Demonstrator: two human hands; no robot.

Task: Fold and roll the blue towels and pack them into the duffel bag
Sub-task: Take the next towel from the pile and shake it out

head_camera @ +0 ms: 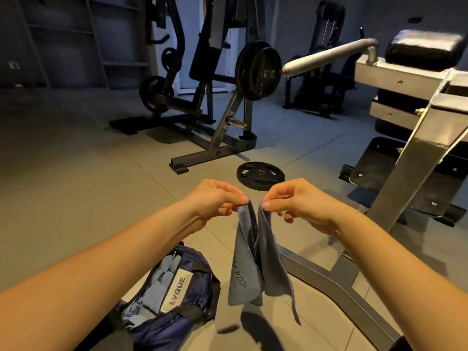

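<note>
A blue towel [255,259] printed with "YOGA" hangs in the air in front of me, folded lengthwise, its lower end above the floor. My left hand [215,198] pinches one top corner and my right hand [296,201] pinches the other, the two corners almost touching. Below my left forearm the navy duffel bag [195,295] lies open on the floor, with a white "LVQUE" label and several rolled blue towels [162,282] inside.
A black weight plate [260,175] lies flat on the tiled floor just beyond my hands. A metal gym bench frame [410,158] stands at the right, its base bar running under the towel. A plate-loaded machine [228,102] stands further back.
</note>
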